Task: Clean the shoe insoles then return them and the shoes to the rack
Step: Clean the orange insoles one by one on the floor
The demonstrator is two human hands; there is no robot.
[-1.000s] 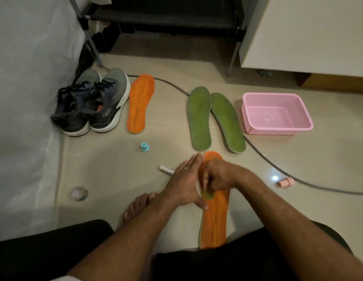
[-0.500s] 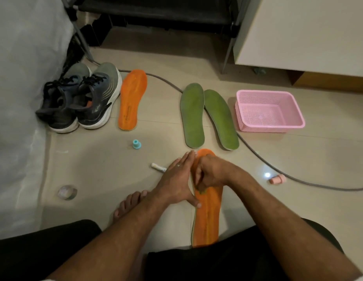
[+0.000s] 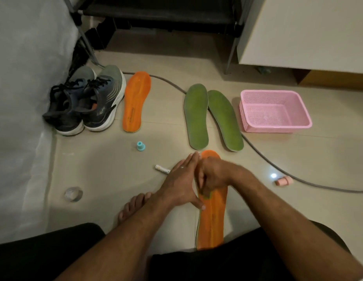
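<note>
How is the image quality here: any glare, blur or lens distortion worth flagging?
Head view: dim, warm light; one small glare spot on the floor tile beside the pink cap. The right hand is motion-blurred over the near orange insole. Wide-angle bowing bends the cabinet edges.

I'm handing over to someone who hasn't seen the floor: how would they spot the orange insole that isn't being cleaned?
Find the pair of dark shoes at the left, by the white sheet. The orange insole lies flat beside them, on their right. Unlike the other orange insole, no hand touches it, and the two green insoles lie farther right.
</note>
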